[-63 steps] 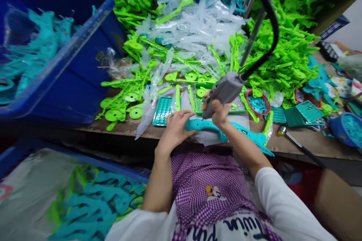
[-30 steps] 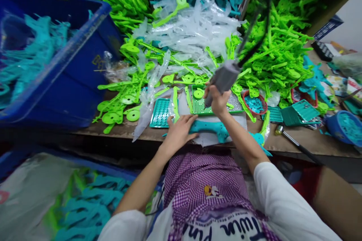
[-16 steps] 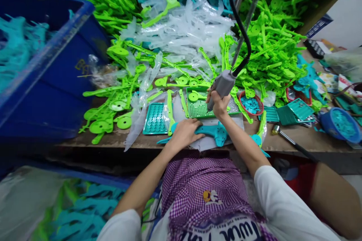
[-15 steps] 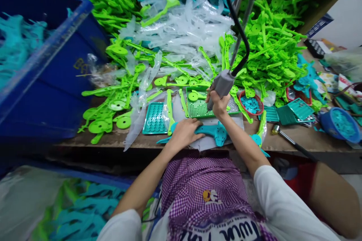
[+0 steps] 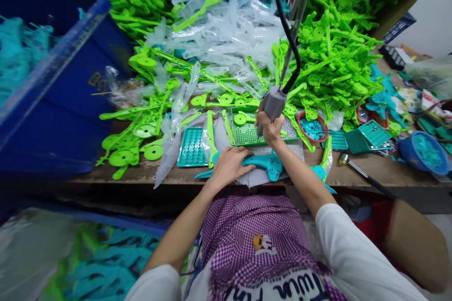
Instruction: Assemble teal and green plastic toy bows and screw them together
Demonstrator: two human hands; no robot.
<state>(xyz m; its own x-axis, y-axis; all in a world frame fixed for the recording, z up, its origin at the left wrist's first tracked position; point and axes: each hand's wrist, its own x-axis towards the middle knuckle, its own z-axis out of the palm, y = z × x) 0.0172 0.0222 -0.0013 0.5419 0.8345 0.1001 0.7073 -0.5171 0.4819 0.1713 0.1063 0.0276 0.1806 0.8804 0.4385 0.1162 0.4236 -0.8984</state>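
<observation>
My right hand [image 5: 270, 129] is wrapped round a grey electric screwdriver [image 5: 275, 103] hung from a metal rod and black cable. Its tip points down over the green perforated tray [image 5: 247, 138], which holds many small silvery pieces, apparently screws, at its right side. My left hand [image 5: 230, 165] holds a long teal plastic part [image 5: 270, 162] flat at the table's front edge, thumb and fingers on either side of it. This part lies on a pale sheet, its left end partly hidden under my hand. A lime-green arm with a round end [image 5: 241, 119] lies across the tray.
Lime-green parts [image 5: 339, 66] and clear plastic pieces [image 5: 226, 28] are heaped behind. A blue bin [image 5: 56, 89] stands left. A teal tray of discs [image 5: 192, 148], red basket [image 5: 312, 127], hammer [image 5: 363, 174] and blue bowl [image 5: 425, 153] sit on the bench [image 5: 141, 174].
The screwdriver in my right hand has shifted very slightly left and its cable has swung a little left. My left hand stays on the teal part. The whole view has moved slightly.
</observation>
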